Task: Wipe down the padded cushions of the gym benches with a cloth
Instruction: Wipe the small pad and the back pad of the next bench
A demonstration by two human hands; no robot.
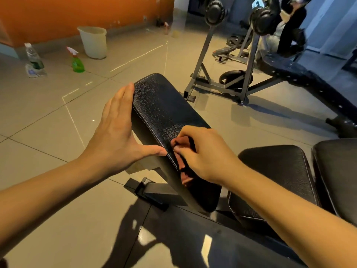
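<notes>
Far left of frame, on the floor: water bottle (34, 58), green spray bottle (77, 62), pale bucket (93, 42). All well apart from me, none in use.

My left hand (116, 130), centre-left: released, fingers straight and flat against the left side of the inclined back cushion (164, 105), thumb tip touching the stitched seam. It's bracing the cushion, not grasping anything.

Centre: the reddish cloth (183, 169) sits on the back cushion just inside the left seam, about halfway down its length. My right hand (206, 155) is clenched around it, knuckles up, pressing it onto the leather.

Progress, my read: mid-wipe on this first cushion. I can't tell wiped from unwiped leather. There's sheen, but no clear streak. The top end above the cloth and the lower end under my wrist both need passes unless already covered.

Right of centre: seat cushion (280, 171), cloth nowhere near it. Right edge: another black cushion (338, 171), same. Upper right: a second bench (289, 74) by the plate rack, well apart.

Estimate: early in the task, most cushions left.
</notes>
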